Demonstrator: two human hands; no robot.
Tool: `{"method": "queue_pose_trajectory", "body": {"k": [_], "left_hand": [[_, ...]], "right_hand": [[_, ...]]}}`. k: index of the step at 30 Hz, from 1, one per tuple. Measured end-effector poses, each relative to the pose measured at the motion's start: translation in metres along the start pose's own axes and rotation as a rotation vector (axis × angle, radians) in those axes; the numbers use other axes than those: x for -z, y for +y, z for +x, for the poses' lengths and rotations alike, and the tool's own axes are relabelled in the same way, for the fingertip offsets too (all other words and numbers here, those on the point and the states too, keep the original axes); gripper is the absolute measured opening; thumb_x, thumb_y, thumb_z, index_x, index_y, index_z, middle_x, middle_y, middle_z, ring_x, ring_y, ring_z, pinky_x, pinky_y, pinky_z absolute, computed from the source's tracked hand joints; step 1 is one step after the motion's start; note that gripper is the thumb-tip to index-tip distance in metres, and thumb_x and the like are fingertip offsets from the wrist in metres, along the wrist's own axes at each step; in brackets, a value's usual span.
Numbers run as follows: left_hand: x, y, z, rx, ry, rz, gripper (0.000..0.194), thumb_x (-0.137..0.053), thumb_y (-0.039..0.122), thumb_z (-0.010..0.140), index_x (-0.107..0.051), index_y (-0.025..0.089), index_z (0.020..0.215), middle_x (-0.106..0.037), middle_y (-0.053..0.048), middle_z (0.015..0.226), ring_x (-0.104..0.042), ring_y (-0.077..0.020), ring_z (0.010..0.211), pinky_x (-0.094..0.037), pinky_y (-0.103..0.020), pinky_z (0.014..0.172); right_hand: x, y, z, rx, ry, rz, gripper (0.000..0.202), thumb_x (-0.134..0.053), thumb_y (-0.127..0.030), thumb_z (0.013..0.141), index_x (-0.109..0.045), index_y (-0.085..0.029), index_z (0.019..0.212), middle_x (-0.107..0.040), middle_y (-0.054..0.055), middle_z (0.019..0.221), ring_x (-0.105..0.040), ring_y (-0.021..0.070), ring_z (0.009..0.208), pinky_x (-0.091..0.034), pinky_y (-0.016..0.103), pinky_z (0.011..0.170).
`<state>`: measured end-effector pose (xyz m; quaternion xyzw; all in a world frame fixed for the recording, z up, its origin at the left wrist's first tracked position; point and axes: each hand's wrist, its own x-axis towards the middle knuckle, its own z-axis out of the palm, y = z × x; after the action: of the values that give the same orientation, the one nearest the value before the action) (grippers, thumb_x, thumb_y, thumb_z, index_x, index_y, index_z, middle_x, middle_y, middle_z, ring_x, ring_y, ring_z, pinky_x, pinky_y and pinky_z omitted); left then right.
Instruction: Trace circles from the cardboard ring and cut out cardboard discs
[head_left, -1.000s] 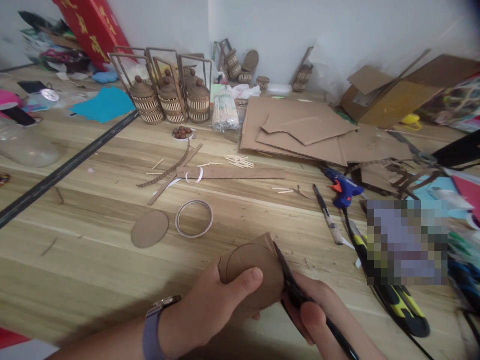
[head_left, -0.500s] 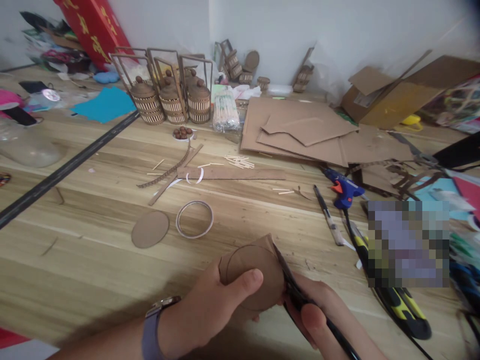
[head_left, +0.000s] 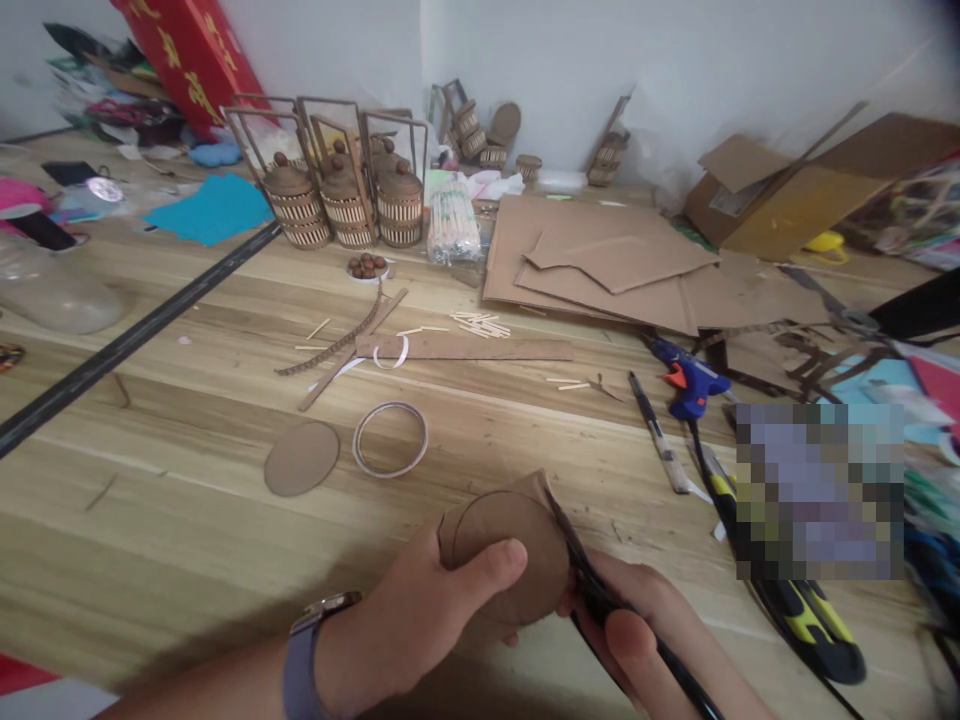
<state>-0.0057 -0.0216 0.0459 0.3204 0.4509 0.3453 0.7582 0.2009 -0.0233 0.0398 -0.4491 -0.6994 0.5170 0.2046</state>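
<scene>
My left hand (head_left: 420,610) grips a piece of cardboard (head_left: 510,515), thumb on top and fingers underneath. A round outline is drawn on the cardboard, and its lower right side follows the curve. In my right hand (head_left: 637,620) are dark scissors (head_left: 592,585), their blades lying along the cardboard's right edge. My right fingers are partly hidden behind the scissors. A cut cardboard disc (head_left: 302,458) lies on the table to the left, beside a roll of tape (head_left: 390,440).
A blue glue gun (head_left: 690,380), a pen (head_left: 656,430) and a yellow-black utility knife (head_left: 795,600) lie at the right. Cardboard sheets (head_left: 592,255) are stacked farther back. Small lidded baskets with handles (head_left: 349,205) stand at back left, near a dish of brown beads (head_left: 367,266).
The scissors have shifted slightly against the cardboard's right edge. Both hands keep nearly the same place and grip; the whole view has moved very slightly.
</scene>
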Motion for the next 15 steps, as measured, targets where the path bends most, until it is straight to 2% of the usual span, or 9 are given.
{"method": "queue_pose_trajectory", "body": {"k": [3,6,9,12,15], "left_hand": [[0.002,0.001,0.000,-0.042,-0.028,0.035,0.041,-0.072,0.055,0.080,-0.079,0.016,0.092,-0.075,-0.006,0.080,-0.067,-0.0211,0.075,-0.055,-0.032,0.074],[0.004,0.001,0.000,-0.031,-0.039,0.020,0.042,-0.073,0.054,0.081,-0.078,0.018,0.102,-0.077,-0.007,0.089,-0.069,-0.0230,0.081,-0.055,-0.037,0.084],[0.004,0.003,-0.001,0.013,-0.058,0.022,0.053,-0.075,0.060,0.076,-0.077,0.018,0.109,-0.078,-0.008,0.092,-0.070,-0.0252,0.084,-0.055,-0.042,0.088],[0.002,0.006,-0.002,0.033,-0.063,0.067,0.058,-0.075,0.064,0.074,-0.077,0.017,0.108,-0.078,-0.008,0.089,-0.070,-0.0258,0.082,-0.055,-0.042,0.085],[0.001,0.009,-0.003,0.047,-0.074,0.079,0.056,-0.073,0.066,0.075,-0.079,0.017,0.102,-0.077,-0.008,0.085,-0.070,-0.0245,0.079,-0.056,-0.039,0.080]], "right_hand": [[-0.001,0.002,0.000,-0.048,-0.021,0.023,0.081,-0.021,-0.092,0.082,-0.059,-0.021,0.081,-0.042,-0.005,0.052,-0.035,0.0124,0.044,-0.029,0.027,0.045],[0.000,0.009,0.003,-0.065,-0.057,0.041,0.085,-0.018,-0.097,0.072,-0.057,-0.022,0.079,-0.047,-0.004,0.052,-0.044,0.0135,0.046,-0.034,0.026,0.045],[0.003,0.018,0.007,-0.060,-0.092,0.059,0.084,-0.024,-0.099,0.066,-0.057,-0.022,0.076,-0.050,-0.003,0.056,-0.048,0.0135,0.048,-0.037,0.025,0.044],[0.004,0.024,0.009,-0.083,-0.095,0.070,0.081,-0.028,-0.096,0.068,-0.058,-0.021,0.076,-0.051,-0.004,0.053,-0.047,0.0124,0.045,-0.037,0.024,0.043],[0.002,0.025,0.009,-0.085,-0.057,0.053,0.076,-0.030,-0.091,0.077,-0.058,-0.020,0.076,-0.050,-0.005,0.050,-0.046,0.0112,0.040,-0.036,0.023,0.040]]}}
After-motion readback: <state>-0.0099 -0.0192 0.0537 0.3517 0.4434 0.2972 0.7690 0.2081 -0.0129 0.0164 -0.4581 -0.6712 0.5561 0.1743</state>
